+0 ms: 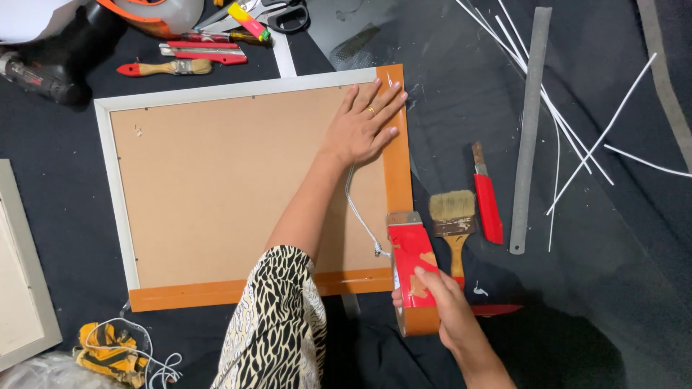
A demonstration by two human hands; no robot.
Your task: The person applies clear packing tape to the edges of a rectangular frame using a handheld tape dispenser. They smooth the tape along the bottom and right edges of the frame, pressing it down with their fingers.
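Note:
A picture frame (108,155) lies face down, its brown backing board (216,187) up. Orange-brown tape (397,166) runs down its right edge and along its bottom edge. My left hand (364,126) presses flat, fingers spread, on the board's upper right corner, partly over the tape. My right hand (447,306) grips a red tape dispenser (411,270) with a brown tape roll at the frame's lower right corner. A white cord (359,212) lies on the board below my left hand.
A paintbrush (454,220), red utility knife (487,202) and long metal ruler (530,130) lie right of the frame. White strips (577,122) are scattered at far right. Scissors (285,14), cutters and a small brush (166,68) sit at the top. Another frame (21,281) lies at left.

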